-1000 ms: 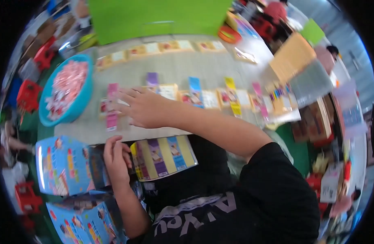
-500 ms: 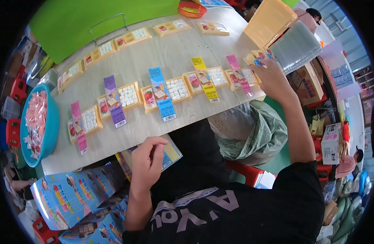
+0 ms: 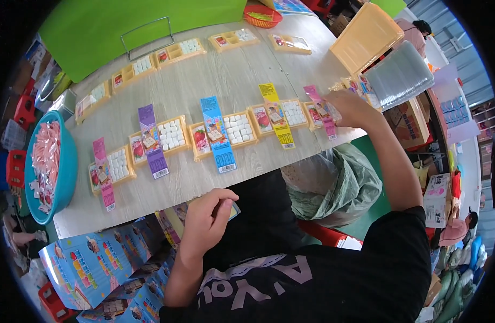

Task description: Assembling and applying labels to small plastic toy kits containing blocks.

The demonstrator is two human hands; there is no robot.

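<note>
My right hand [image 3: 354, 109] reaches over the right end of the table, its fingers bent down on a pale yellow tray [image 3: 315, 117]. A pink printed strip [image 3: 321, 113] lies across that tray; my hand covers the tray's right part, and the fingertips are partly hidden. Low in front of the table edge, my left hand [image 3: 209, 218] is curled with the thumb against the index finger. What it holds, if anything, is hidden. Behind it a printed card [image 3: 171, 225] partly shows. Leftward stand marshmallow trays under a yellow strip [image 3: 277, 116], a blue strip [image 3: 217, 134] and a purple strip [image 3: 152, 141].
At the left is a teal basin [image 3: 70, 161] of pink packets. More trays [image 3: 234, 40] line the back, near a green panel [image 3: 145, 24] and a red basket [image 3: 262, 16]. Right stand yellow trays [image 3: 367, 37] and a clear container [image 3: 401, 75]. Below hangs a plastic bag [image 3: 339, 185].
My right hand has moved down from the small colourful packets onto the rightmost tray. The left hand has shifted slightly right; the whole view has turned a little.
</note>
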